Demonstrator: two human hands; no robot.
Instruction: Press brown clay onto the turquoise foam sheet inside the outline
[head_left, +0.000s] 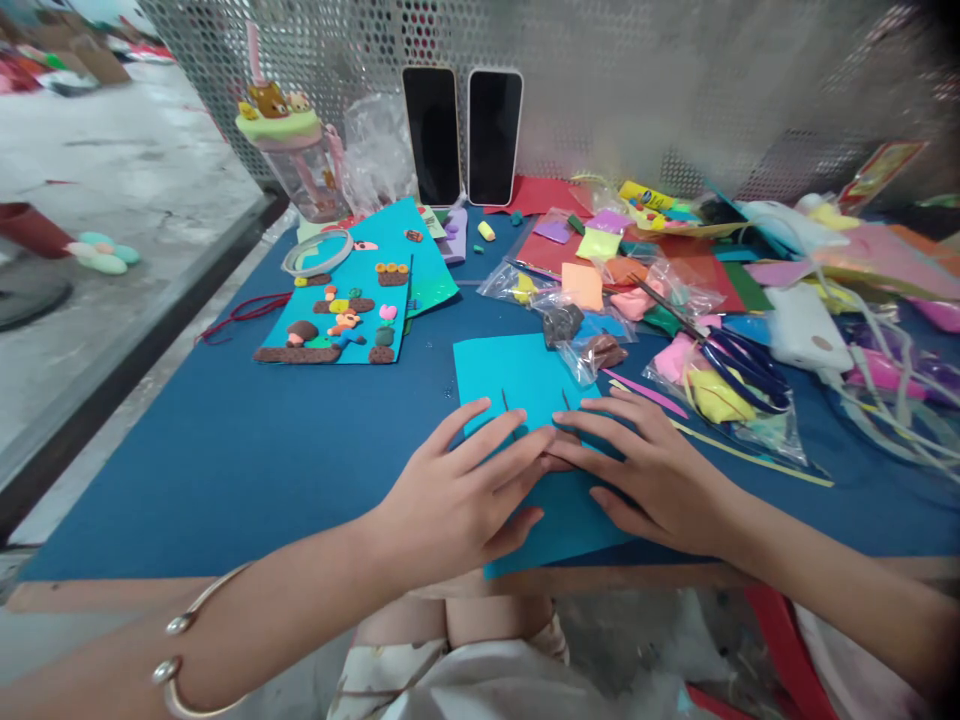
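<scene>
On the table in front of me lies a bright blue sheet of card (pixel 499 365) with two thin dark marks on it. My left hand (pixel 469 480) is over its left part, palm down, fingers stretched out and apart. From the other side my right hand (pixel 652 470) reaches over the sheet, its fingers also spread. The fingertips of both hands nearly meet at a small piece of brown clay (pixel 561 458), mostly hidden beneath them. Just beyond the sheet are a dark grey lump of clay (pixel 562 325) and a bagged brown lump (pixel 602 352).
A blue card with clay figures (pixel 307 325) lies left, a roll of clear tape (pixel 319 252) on it. Behind stand two phones (pixel 431 135) and a lidded cup (pixel 300 170). Bagged clay, scissors (pixel 739 370), a white power bank (pixel 808 328) and cables crowd the right.
</scene>
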